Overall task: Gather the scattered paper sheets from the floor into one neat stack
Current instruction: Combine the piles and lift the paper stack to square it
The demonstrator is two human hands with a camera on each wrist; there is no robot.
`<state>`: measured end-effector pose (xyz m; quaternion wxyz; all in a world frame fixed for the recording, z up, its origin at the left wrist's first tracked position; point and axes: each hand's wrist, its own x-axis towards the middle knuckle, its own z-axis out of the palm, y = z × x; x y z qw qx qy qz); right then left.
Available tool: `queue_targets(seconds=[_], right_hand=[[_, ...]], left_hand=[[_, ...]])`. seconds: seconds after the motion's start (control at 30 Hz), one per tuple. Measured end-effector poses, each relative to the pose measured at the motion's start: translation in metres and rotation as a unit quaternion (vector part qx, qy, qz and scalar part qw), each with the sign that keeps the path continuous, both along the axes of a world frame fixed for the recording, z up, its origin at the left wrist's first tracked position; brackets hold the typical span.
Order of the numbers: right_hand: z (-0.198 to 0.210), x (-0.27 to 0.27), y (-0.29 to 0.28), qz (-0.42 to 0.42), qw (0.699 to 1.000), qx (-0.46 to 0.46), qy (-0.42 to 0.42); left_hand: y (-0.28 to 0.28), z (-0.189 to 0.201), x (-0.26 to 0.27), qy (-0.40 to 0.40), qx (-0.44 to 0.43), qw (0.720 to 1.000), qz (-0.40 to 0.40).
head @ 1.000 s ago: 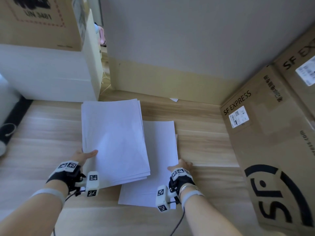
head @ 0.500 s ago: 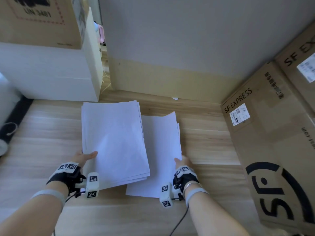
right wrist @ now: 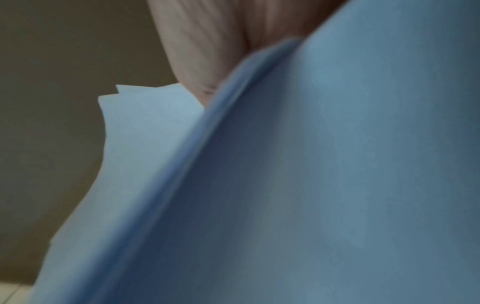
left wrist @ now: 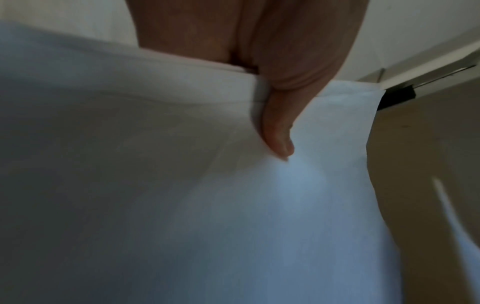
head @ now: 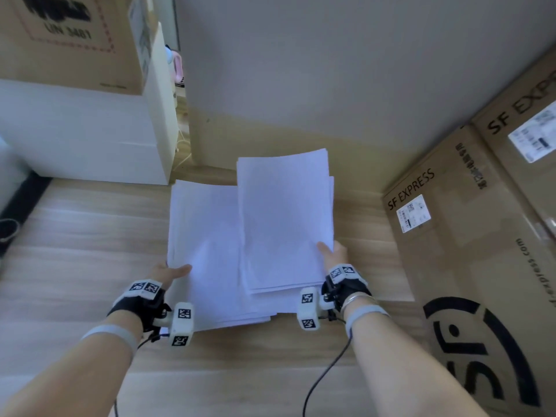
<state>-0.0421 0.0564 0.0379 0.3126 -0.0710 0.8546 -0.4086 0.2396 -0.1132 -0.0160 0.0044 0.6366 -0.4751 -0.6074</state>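
A big stack of white paper sheets (head: 204,251) hangs above the wooden floor (head: 75,242), gripped at its near left edge by my left hand (head: 168,273), thumb on top. In the left wrist view the thumb (left wrist: 278,131) presses onto the top sheet (left wrist: 233,205). My right hand (head: 332,254) pinches a smaller bundle of sheets (head: 285,224) at its near right edge, held over the right half of the big stack. In the right wrist view the bundle (right wrist: 337,164) fills the picture and my fingers are hidden under it.
Large SF Express cardboard boxes (head: 469,236) crowd the right side. A white cabinet (head: 84,136) with a cardboard box (head: 69,40) on top stands at the back left. The wall (head: 331,70) with its skirting closes the back. A dark cable (head: 9,233) lies at far left.
My right hand has lifted the sheets off the floor and brought them left, over the stack in my left hand. The left hand has kept its grip on the stack.
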Motion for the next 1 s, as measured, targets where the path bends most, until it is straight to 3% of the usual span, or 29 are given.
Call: queue_targets(seconds=[0.13,0.3,0.5,0.63,0.73,0.83,1.0], right_hand=[[-0.019,0.031,-0.022,0.064,0.996,0.022,-0.049],[-0.028,0.037,-0.034,0.092,0.99,-0.011,-0.105],[-0.01,0.027,-0.032,0.066,0.995,-0.043,-0.054],[0.01,0.021,-0.035,0.019,0.996,-0.09,-0.002],[0.024,0.019,-0.037,0.006,0.991,-0.136,0.013],[0.034,0.018,-0.04,-0.014,0.986,-0.168,0.005],[0.042,0.017,-0.035,0.006,0.981,-0.193,-0.015]], left_hand=[[0.011,0.012,-0.033,0.063,-0.004,0.998,0.003],[0.012,0.017,-0.052,0.084,-0.029,0.996,0.017],[0.009,0.033,-0.057,0.14,-0.051,0.989,0.0],[0.004,0.055,-0.065,0.246,-0.029,0.969,0.024],[-0.001,0.073,-0.078,0.292,-0.08,0.953,0.019],[-0.004,0.086,-0.087,0.269,-0.171,0.947,0.046],[0.0,0.108,-0.083,0.318,-0.195,0.926,0.054]])
